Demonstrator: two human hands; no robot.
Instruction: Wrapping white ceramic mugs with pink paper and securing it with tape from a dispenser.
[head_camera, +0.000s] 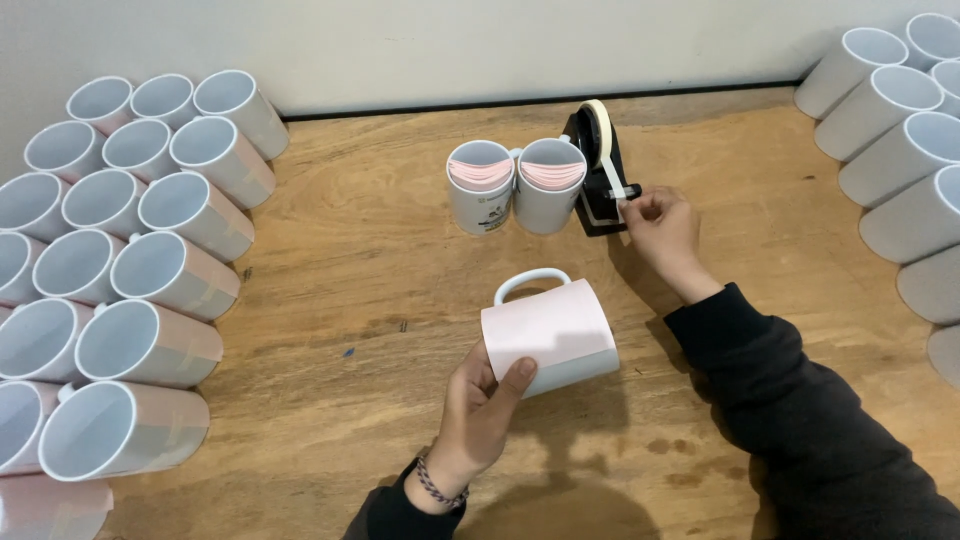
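My left hand (480, 405) grips a white mug (550, 335) lying on its side with a pale pink sheet wrapped around it, handle pointing away from me. My right hand (660, 228) reaches to a black tape dispenser (600, 180) and pinches the free end of the tape at its front. The roll of beige tape (597, 128) sits on top of the dispenser. Just left of the dispenser stand two upright white mugs (515, 185), each stuffed with rolled pink sheets.
Several wrapped mugs (120, 270) are stacked on their sides along the left of the wooden table (380, 290). Several plain white mugs (900, 130) lie stacked at the right edge. A pale wall runs along the back.
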